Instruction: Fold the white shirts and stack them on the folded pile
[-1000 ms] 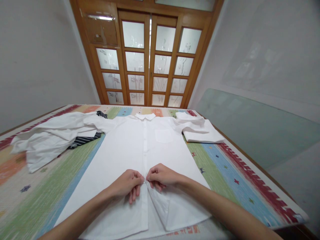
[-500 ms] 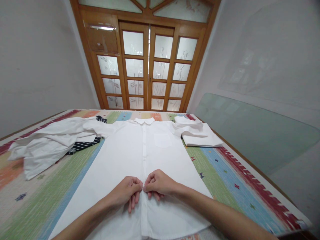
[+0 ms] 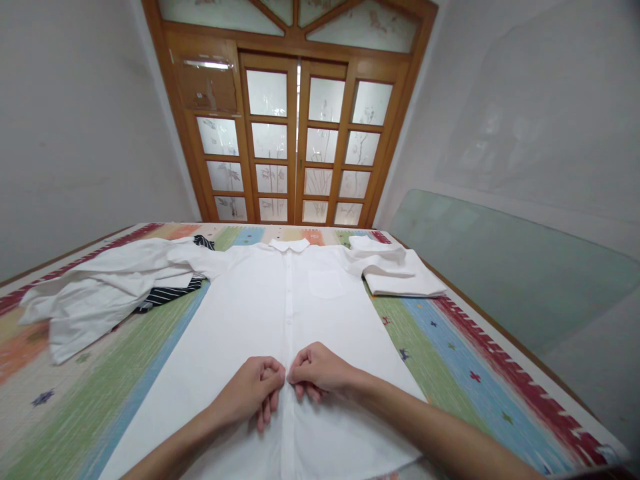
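Note:
A white short-sleeved shirt (image 3: 245, 320) lies spread out front side up, its collar toward the far edge and its button placket running down the middle. Low on that placket, my left hand (image 3: 257, 390) pinches the fabric from the left side. My right hand (image 3: 320, 372) pinches it from the right, with the fingertips of both hands almost meeting. Any button between the fingers is hidden. The placket looks closed above the hands, with small buttons showing along it.
Left of the shirt is a crumpled white garment (image 3: 110, 280) over a black striped cloth (image 3: 173, 291). A folded white cloth (image 3: 405, 277) lies at the right sleeve. Beneath everything is a colourful striped cover (image 3: 445, 353). A glass panel (image 3: 500, 260) leans on the right wall; wooden doors (image 3: 295, 133) stand behind.
Both hands keep their pinch at the placket with barely any movement. The whole view has shifted slightly, so the scene sits a little lower.

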Available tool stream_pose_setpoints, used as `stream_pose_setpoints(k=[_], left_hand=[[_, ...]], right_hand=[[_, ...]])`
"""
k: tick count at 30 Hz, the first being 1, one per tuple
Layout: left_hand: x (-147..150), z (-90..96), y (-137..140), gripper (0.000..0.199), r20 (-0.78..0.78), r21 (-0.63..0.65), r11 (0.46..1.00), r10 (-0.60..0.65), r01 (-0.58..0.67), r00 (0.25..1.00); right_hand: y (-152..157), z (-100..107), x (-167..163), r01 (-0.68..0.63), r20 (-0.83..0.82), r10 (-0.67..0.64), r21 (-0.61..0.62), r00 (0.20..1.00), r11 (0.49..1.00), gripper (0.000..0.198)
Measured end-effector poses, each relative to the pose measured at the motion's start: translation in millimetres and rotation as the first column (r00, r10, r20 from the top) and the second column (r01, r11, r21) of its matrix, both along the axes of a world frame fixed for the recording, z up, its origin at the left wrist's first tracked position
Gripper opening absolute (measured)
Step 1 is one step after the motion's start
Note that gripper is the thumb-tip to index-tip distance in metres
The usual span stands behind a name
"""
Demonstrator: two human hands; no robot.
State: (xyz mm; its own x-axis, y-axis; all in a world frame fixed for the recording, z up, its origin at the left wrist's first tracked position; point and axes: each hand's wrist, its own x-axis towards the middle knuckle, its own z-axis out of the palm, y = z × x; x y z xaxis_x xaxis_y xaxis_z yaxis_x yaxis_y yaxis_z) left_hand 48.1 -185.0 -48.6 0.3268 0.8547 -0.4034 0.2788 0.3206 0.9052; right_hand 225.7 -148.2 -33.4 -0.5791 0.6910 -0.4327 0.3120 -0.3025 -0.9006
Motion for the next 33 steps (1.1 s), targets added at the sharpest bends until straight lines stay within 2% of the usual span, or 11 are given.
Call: stream_pose_setpoints(k=[6,13,21,27,33], left_hand=[[2,8.0,-7,0.021,-0.167,0.233,0.972,0.065,-0.025,0.984],[6,24.3,-16,0.024,-0.259,0.401,0.916,0.123,-0.009,0.958],[8,15.6,-19,0.028,-0.151,0.373,0.921,0.178,-0.111,0.972],[10,16.0,-18,0.024,-0.259,0.373,0.92,0.225,-0.118,0.939],[9,11.0,-13,0.026,-0.277,0.38,0.917,0.243,-0.126,0.93]], right_hand=[[-1,-4,-3,-0.015,0.04,0.015,0.017,0.999,1.0,0.012],[-2,0,-2,-0.004,0.026,0.003,0.016,1.0,1.0,0.012],[-3,1,-2,0.025,0.009,-0.025,-0.009,1.0,1.0,0.009],[-1,-1,-3,0.025,-0.011,-0.026,-0.053,1.0,0.998,0.018],[0,-6,-4,0.024,0.001,-0.024,-0.063,1.0,0.998,0.019]])
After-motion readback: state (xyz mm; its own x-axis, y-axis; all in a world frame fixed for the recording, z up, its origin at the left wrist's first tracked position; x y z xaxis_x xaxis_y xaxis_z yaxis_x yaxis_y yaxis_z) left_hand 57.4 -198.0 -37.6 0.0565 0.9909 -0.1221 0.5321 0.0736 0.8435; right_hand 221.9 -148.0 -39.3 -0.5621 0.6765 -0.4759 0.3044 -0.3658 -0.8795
